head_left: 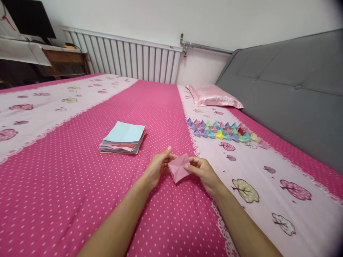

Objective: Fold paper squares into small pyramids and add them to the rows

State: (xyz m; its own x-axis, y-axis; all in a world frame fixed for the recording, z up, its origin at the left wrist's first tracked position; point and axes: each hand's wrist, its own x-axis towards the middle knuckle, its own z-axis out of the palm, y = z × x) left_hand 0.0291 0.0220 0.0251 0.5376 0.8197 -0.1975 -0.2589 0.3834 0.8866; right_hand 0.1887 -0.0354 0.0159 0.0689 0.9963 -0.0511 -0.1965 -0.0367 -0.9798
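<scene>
A pink sheet of folded paper (178,167) sits between both hands just above the pink dotted bedsheet (80,192). My left hand (158,167) pinches its left edge with fingers closed. On the paper's right edge my right hand (204,170) is closed the same way. A stack of coloured paper squares (123,138), light blue on top, lies to the left and a little farther away. Several small folded paper shapes (222,130) in many colours lie in rows to the right of the hands.
A shiny pink pillow (213,95) lies at the far right by the grey padded headboard (289,92). A white radiator (128,59) lines the far wall. A wooden table (64,59) with a dark screen stands at the far left.
</scene>
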